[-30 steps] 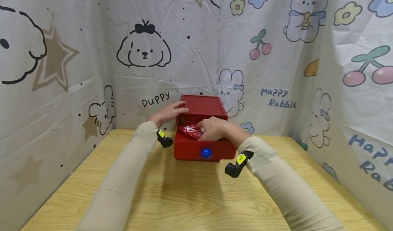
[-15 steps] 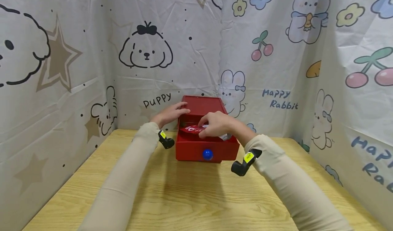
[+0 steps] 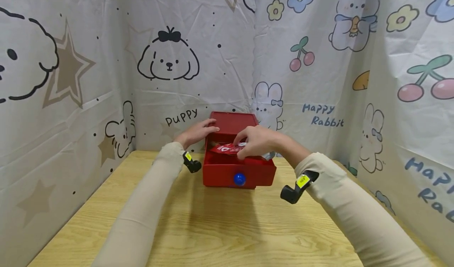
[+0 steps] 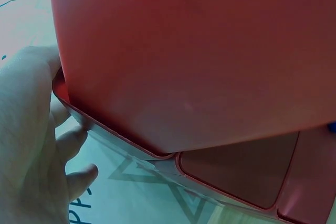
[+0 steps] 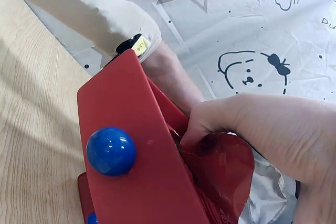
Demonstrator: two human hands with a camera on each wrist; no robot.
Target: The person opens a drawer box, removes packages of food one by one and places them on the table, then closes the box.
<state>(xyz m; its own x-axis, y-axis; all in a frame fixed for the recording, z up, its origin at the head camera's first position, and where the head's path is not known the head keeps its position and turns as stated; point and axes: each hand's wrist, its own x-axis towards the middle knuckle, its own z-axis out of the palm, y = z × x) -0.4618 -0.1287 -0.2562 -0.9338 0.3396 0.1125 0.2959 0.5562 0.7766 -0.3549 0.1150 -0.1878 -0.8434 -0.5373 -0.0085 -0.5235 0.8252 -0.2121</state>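
A small red drawer box (image 3: 235, 122) stands against the back cloth, its upper drawer (image 3: 220, 175) pulled out toward me. On the drawer front is a round blue knob (image 3: 239, 179). My right hand (image 3: 260, 140) pinches a red packet (image 3: 224, 148) with white print, lifted over the open drawer. A crinkled silvery piece (image 5: 269, 195) shows beyond the packet, past my right hand. At the box's left upper edge rests my left hand (image 3: 196, 133), its fingers spread along the side, as the left wrist view also shows (image 4: 31, 135).
A second blue knob (image 5: 92, 217) sits below the open drawer. The box stands on a light wooden table (image 3: 213, 227). Printed white cloth (image 3: 159, 113) hangs behind it and on both sides.
My right hand has risen out of the drawer and shifted right, bringing the red packet up with it. The left hand has stayed at the box.
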